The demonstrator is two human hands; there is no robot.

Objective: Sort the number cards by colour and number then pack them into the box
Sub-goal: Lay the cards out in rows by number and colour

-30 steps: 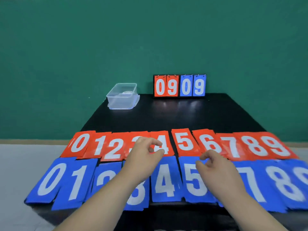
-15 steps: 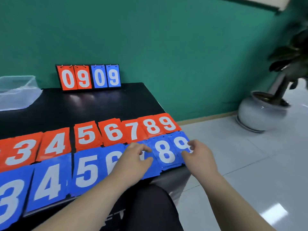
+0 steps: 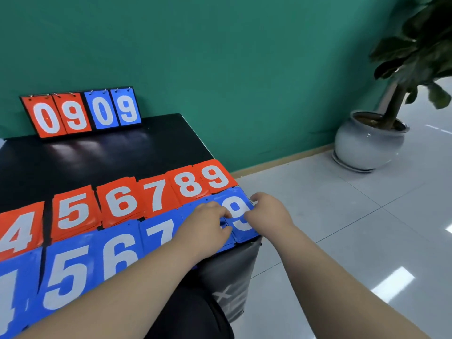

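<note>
A person's two bare hands meet at the blue 9 pile (image 3: pixel 236 207), the last stack at the right-hand end of a black table (image 3: pixel 137 148), close to its near corner. The right hand (image 3: pixel 270 211) grips the pile's right edge, thumb lying on the face of the top card and fingers curled round the far side. The left hand (image 3: pixel 206 225) rests, fingers curled, over the neighbouring blue pile, hiding its number, with fingertips against the left edge of the 9; whether it pinches that edge cannot be told. The blue row (image 3: pixel 115 250) runs along the near edge of the table, showing 4, 5, 6 and 7 leftward of the hands. The red row (image 3: pixel 156 196) lies just behind it, reading 4 to 9, its cards overlapping. A flip scoreboard (image 3: pixel 80 111) showing 09 in red and 09 in blue stands at the back against a green wall (image 3: pixel 220 57); a potted plant (image 3: pixel 367 143) sits on the tiled floor at right
</note>
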